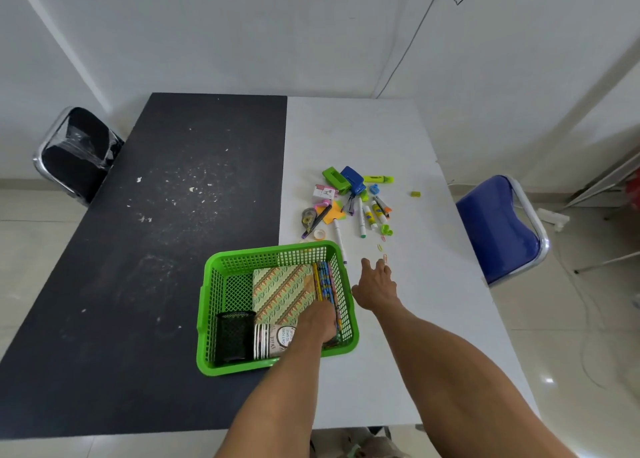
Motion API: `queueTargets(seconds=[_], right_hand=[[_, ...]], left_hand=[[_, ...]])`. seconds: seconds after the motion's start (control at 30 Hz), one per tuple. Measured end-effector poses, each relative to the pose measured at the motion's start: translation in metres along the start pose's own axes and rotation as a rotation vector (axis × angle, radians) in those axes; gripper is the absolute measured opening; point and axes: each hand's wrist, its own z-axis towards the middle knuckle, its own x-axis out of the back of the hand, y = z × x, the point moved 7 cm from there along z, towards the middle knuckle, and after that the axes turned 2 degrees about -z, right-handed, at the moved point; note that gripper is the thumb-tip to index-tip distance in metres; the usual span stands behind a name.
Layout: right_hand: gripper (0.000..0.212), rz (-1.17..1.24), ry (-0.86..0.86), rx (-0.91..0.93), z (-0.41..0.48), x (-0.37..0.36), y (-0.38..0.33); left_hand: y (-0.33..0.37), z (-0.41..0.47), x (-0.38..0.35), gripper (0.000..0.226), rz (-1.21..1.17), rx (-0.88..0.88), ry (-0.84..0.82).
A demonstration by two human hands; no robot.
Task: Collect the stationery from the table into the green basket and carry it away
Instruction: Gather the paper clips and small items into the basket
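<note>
The green basket stands at the seam of the black and white table halves. Inside lie a patterned notebook, a black mesh pen holder, a printed paper roll and a bundle of pencils along the right wall. My left hand is inside the basket, fingers curled down on the pencils' near end. My right hand reaches forward over the white top with fingers spread, its tips by a paper clip. Beyond lies loose stationery: white pen, marker, glue sticks, blue stapler, green hole punch, highlighter.
A small green eraser lies apart to the right of the pile. More paper clips lie just ahead of my right hand. A black chair stands at the table's far left and a blue chair at its right side.
</note>
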Motion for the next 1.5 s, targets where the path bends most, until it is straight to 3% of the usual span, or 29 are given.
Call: queueTargets(seconds=[0.17, 0.5, 0.67, 0.87, 1.1, 1.27, 1.5], right_hand=[[0.063, -0.009, 0.011, -0.01, -0.004, 0.001, 0.001], [0.06, 0.011, 0.01, -0.008, 0.01, 0.006, 0.002], [0.059, 0.01, -0.008, -0.008, 0.026, 0.006, 0.013], [0.061, 0.02, -0.03, -0.019, 0.057, 0.009, 0.036], [0.048, 0.042, -0.039, -0.031, 0.105, 0.003, 0.067], [0.045, 0.118, -0.009, -0.019, 0.13, -0.005, 0.078], [0.027, 0.093, 0.024, -0.032, 0.151, -0.009, 0.084]], left_hand=[[0.001, -0.001, 0.012, 0.024, 0.006, -0.018, 0.055], [0.018, 0.006, 0.072, 0.016, -0.081, -0.073, 0.429], [0.044, 0.023, 0.099, 0.016, -0.06, -0.153, 0.512], [0.08, 0.067, 0.108, 0.026, -0.035, -0.191, 0.463], [0.121, 0.125, 0.089, 0.028, 0.101, -0.196, 0.349], [0.129, 0.151, 0.068, 0.03, 0.101, -0.13, 0.287], [0.122, 0.171, 0.054, 0.028, 0.072, -0.073, 0.241]])
